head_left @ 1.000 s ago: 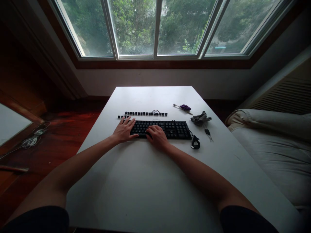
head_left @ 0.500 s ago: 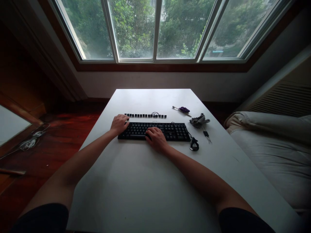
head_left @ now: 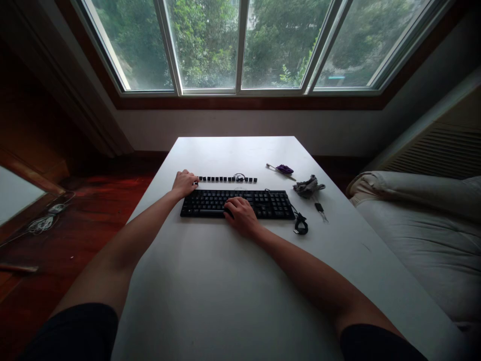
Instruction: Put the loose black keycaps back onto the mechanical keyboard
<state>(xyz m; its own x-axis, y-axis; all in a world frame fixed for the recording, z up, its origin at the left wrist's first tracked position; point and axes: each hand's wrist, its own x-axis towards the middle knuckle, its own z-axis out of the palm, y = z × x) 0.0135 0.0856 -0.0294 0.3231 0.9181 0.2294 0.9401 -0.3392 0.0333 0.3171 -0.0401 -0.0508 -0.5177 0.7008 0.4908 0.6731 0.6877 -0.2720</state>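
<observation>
My right hand (head_left: 242, 214) lies on the front edge of the black keyboard (head_left: 263, 203), fingers curled loosely over the keys near the middle, gripping nothing that I can see. My left hand (head_left: 184, 183) sits just past the keyboard's far left corner, half closed, with its fingertips at the left end of the row of loose black keycaps (head_left: 227, 178); whether I have pinched a cap I cannot tell, it is too small to see.

That row runs along the keyboard's far side, parallel to it and just apart from it, with a small wire keycap puller (head_left: 239, 176) lying among the caps. The keyboard itself rests flat on the white table (head_left: 225, 281), square to me.

Off the keyboard's right end lie a coiled black cable (head_left: 301, 223) at the near corner, a crumpled grey cloth (head_left: 308, 186) at the far corner, and a purple brush (head_left: 282, 169) beyond that. No box, tray or dish stands near the keyboard; the caps lie bare on the tabletop.
</observation>
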